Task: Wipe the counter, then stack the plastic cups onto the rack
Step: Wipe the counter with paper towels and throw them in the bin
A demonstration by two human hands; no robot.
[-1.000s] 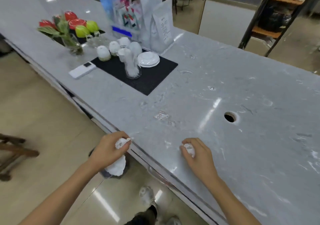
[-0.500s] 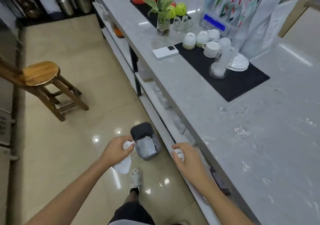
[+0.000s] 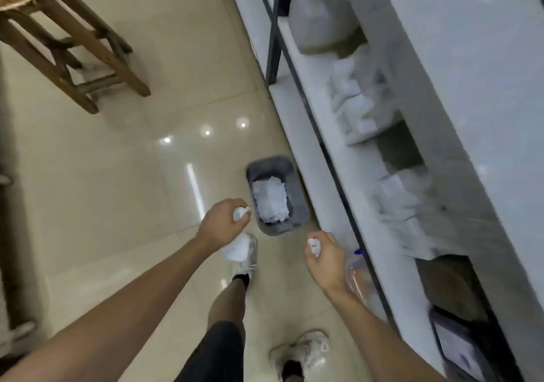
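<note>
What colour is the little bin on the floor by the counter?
Grey, with white crumpled paper inside; the bin shows in the head view, the only one.

Open floor [image 3: 123,175] left of grey bin [image 3: 297,213]; bin mouth unobstructed above. Shelf edge [image 3: 306,134] closes right side. Wooden stool [image 3: 73,46] far left, well apart.

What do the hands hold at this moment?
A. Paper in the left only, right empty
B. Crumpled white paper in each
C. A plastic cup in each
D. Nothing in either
B: the left hand and the right hand each clutch crumpled white paper, near the grey waste bin on the floor.
</note>
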